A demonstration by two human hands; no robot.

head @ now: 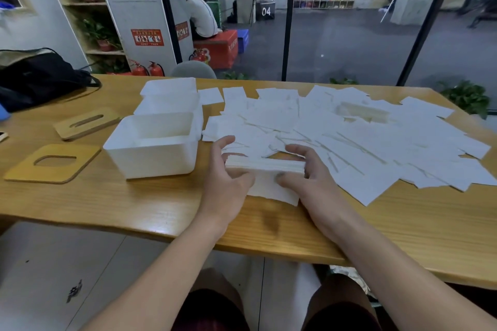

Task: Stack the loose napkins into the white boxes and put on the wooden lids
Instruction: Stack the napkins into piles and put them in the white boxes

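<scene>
Two hands squaring napkin stack (265, 164) on table (134, 204) | left hand (228, 177), right hand (306, 169) fingers curled gripping stack ends | next, likely: lift into nearest white box (150, 158) just left | wooden lids (53, 162) off

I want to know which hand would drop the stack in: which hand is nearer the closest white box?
Left. The left hand grips the napkin stack just right of the nearest white box; the right hand holds the stack's far end.
</scene>
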